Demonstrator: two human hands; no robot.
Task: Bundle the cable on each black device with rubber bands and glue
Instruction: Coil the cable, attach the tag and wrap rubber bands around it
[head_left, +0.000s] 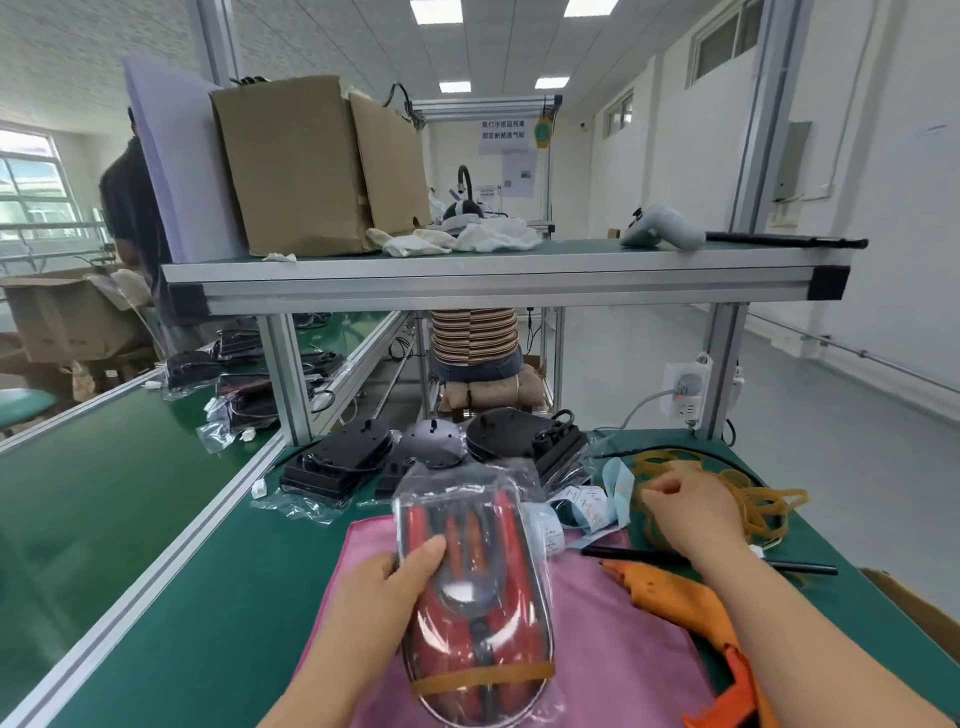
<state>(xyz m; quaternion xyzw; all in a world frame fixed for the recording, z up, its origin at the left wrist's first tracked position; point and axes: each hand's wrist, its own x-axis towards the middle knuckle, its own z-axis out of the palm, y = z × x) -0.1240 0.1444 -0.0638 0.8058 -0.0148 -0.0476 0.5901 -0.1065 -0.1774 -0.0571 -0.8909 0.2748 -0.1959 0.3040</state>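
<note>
A person's left hand (387, 587) grips a plastic-bagged red-and-black device (472, 571) over the green surface (182, 597), one tan rubber band (483, 675) already on. The right hand (685, 514), fingers curled, is at the pile of loose tan bands (763, 504); any grip is unclear. Bare black devices (343, 457) wait behind.

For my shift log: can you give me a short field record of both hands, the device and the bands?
left hand: grips the bagged device above the pink cloth
band: one, around the device's near end
right hand: fingers curled over the band pile; unclear whether it holds one
back of bench: more black devices
</note>
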